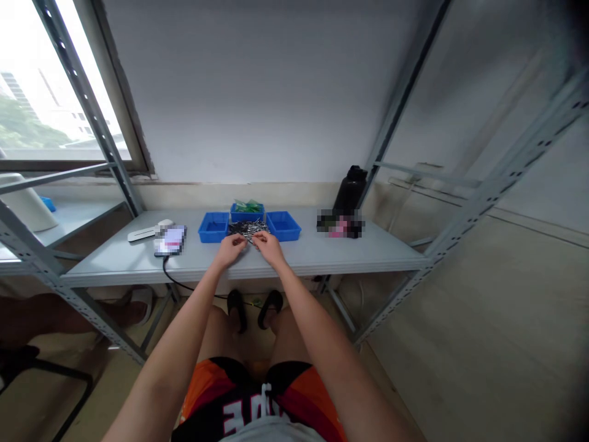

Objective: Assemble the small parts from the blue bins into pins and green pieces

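My left hand (231,248) and my right hand (268,247) are close together at the near side of a pile of small thin pieces (248,227), dark and silvery. Both are closed, thumb against fingers in a pinch. Whatever sits between the fingertips is too small to name. A blue tray (213,238) stands left of the pile and another blue tray (289,236) right of it. Behind the pile is a third blue tray (247,217) holding green pieces. The pile's near edge is partly hidden by my hands.
On the grey table (193,270) lie a phone (170,240) with a black cable (172,279) and a white device (142,234). Toward the right stand a black bottle (350,191) and a blurred pink-and-dark item (339,226). Metal shelf posts (396,116) flank the table.
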`<state>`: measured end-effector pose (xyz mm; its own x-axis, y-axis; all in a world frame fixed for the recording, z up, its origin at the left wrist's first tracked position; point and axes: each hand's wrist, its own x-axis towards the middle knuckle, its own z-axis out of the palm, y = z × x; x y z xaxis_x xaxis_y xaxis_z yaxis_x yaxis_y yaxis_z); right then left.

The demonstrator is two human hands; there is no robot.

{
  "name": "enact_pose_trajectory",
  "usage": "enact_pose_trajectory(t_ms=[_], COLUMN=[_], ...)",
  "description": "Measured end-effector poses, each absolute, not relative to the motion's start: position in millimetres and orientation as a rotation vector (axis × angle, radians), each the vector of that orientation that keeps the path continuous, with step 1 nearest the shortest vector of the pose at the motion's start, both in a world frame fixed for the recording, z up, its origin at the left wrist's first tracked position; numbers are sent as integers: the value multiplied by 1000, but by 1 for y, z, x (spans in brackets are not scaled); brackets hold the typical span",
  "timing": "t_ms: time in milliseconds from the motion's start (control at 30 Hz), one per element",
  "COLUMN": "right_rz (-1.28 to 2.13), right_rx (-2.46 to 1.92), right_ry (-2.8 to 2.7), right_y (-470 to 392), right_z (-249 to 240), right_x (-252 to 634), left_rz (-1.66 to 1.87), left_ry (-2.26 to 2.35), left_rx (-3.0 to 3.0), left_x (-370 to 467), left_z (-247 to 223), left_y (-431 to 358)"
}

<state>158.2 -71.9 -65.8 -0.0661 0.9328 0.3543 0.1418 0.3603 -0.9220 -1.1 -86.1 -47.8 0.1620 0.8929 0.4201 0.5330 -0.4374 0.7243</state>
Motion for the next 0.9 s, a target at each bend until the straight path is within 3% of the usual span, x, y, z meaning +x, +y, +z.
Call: enact_pose_trajectory(t_ms=[233,600,900], right_rz=[896,943,884], right_rx=[-968,-1007,-1045], right_ry=[-1515,-1587,-1624], right_y=[-73,-72,-75], right_z=[-65,-65,-65], right_x=[158,156,155], left_rz=[1059,1320,1285], left_ry=[1332,1351,1325], left_rx=[2186,1881,1809], left_x=[1,-3,-5], left_z=[-47,-47,-49], left_y=[-88,-86,-84])
